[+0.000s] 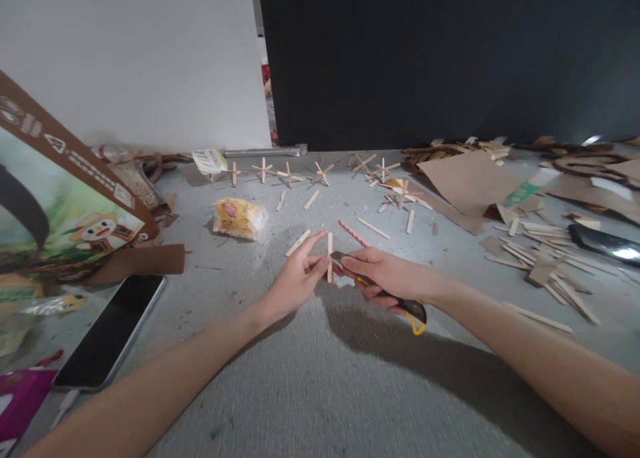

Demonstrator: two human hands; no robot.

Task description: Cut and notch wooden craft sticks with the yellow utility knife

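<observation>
Left hand [297, 278]: grip nearly closed, thumb and fingers on a short, pale, flat wooden stick [330, 248] aligned twelve to six, over the grey table [270, 405]. Right hand [385, 275]: grip closed round a black-and-yellow utility knife [413, 307], its blade at the stick's three o'clock edge; contact cannot be confirmed. From the stick: thin red-and-white striped rod [353, 233] between one and two o'clock; yellow printed packet in clear plastic wrap [239, 219] near ten.
</observation>
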